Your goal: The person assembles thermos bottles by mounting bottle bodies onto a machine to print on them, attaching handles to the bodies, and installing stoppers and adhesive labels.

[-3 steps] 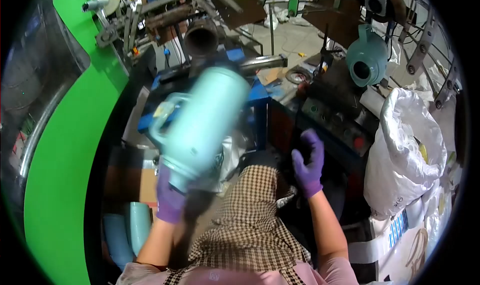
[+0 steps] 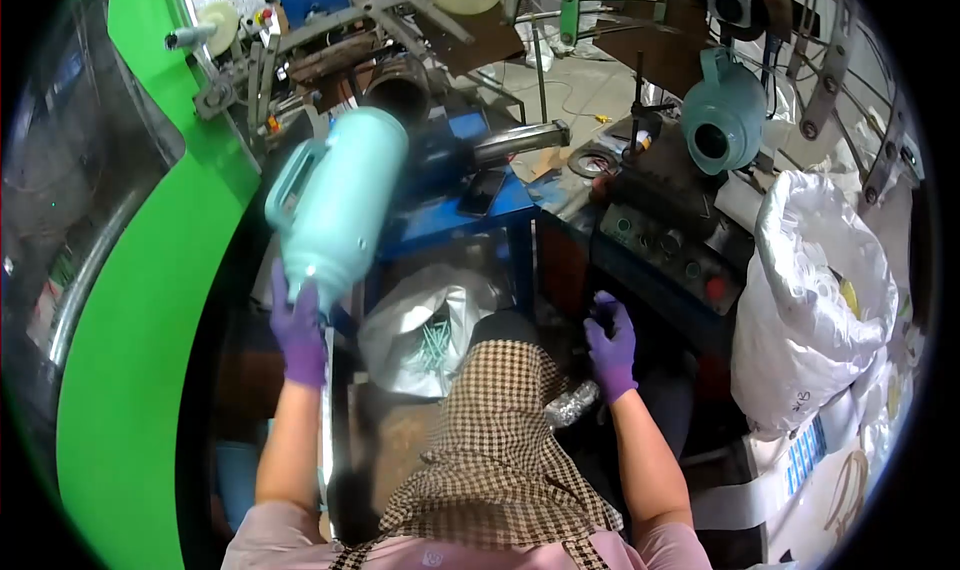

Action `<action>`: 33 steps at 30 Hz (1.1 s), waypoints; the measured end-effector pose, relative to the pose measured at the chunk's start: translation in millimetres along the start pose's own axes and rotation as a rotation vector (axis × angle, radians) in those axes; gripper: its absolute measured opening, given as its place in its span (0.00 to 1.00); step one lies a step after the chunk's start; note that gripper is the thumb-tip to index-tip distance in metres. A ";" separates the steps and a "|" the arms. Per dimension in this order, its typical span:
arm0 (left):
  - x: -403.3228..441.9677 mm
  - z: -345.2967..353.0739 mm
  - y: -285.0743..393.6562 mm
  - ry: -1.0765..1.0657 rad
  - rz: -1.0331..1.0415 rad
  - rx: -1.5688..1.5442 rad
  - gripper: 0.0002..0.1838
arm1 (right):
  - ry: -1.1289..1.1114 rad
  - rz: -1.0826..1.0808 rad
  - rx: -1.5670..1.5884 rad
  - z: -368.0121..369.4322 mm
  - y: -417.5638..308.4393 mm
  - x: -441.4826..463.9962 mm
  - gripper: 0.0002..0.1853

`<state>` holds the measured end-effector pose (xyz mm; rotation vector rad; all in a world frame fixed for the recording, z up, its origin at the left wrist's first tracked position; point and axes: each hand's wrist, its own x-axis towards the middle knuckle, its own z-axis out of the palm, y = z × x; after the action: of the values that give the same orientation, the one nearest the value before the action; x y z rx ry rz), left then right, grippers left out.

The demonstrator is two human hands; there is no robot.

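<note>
A mint-green bottle-shaped shell with a side handle is tilted in the air at the left of centre, its narrow neck pointing down. My left hand, in a purple glove, grips it at the neck. My right hand, also gloved in purple, is raised near the machine's control box, fingers apart and nothing in it. Another green shell with a handle hangs at the machine at the upper right, its round dark opening facing me.
A blue bench stands ahead, with a phone on it. Below lies a bag of thin green pieces. A white sack stands at the right, and a green panel curves along the left.
My left hand has moved left and up with the shell, uncovering the phone and the bag of green pieces. My right hand is slightly lower.
</note>
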<state>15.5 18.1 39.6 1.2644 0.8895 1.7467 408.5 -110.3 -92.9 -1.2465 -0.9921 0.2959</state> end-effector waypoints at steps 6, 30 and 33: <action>131.5 134.1 0.3 -0.307 0.973 1.331 0.39 | -0.018 0.147 0.124 14.2 24.3 12.0 0.20; -20.8 468.8 -42.5 -0.879 1.235 0.705 0.47 | -0.172 -0.170 -0.001 -30.1 -34.2 -7.3 0.12; -25.1 519.0 -80.9 -0.871 1.042 0.290 0.47 | -0.411 -0.411 -0.285 -133.4 -66.5 -6.3 0.14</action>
<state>535.2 78.7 92.2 2.6866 -0.1095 1.4384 485.4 -224.3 -35.0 -1.2227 -1.6611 0.0878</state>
